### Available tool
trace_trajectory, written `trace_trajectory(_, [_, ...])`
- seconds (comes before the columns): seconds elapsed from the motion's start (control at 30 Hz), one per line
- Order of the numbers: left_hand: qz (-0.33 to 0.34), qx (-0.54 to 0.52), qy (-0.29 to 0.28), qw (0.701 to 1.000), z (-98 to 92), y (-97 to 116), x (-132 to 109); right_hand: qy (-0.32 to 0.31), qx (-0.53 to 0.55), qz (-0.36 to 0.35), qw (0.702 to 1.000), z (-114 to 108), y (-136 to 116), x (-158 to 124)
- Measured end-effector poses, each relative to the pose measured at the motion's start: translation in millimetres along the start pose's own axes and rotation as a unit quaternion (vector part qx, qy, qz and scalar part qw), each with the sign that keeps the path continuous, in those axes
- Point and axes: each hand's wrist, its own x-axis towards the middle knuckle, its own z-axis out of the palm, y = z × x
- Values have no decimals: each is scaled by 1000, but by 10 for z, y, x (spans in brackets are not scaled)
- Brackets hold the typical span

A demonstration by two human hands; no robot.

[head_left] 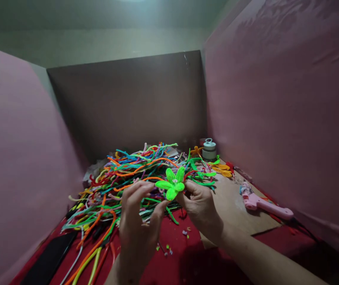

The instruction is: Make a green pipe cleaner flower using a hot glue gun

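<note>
So the green flower (171, 184) sits up in the air just over the pile of pipe cleaners (118, 178): left hand (139, 225) pinches a petal, right hand (200, 206) clamps the base, probably steadying it. Pink glue gun (264, 204) parked nearby.

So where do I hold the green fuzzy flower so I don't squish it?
Pinch the green flower underneath, where the petals join, coming up from below, much as the left hand and right hand meet it now. The looped petals fan up and outward, so gripping from above would probably flatten them.
</note>
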Motion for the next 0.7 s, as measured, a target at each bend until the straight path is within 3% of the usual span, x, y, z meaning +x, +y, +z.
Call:
trace_trajectory(0.07, [98,109,-34,989,-21,104,31,-2,-24,-18,1000,8,21,-11])
trace_trajectory(0.13, [126,178,-61,974,-2,181,66,-2,-54,-45,998,-6,31,-15])
trace_trajectory(0.3, [105,233,-80,964,124,229,113,-8,-133,-128,983,-51,67,-25])
trace_trajectory(0.53, [77,236,-45,968,303,306,47,-20,-219,-174,960,-59,94,-92])
trace_trajectory(0.7, [96,234,-42,967,370,354,0,-24,-223,-190,956,-96,59,-120])
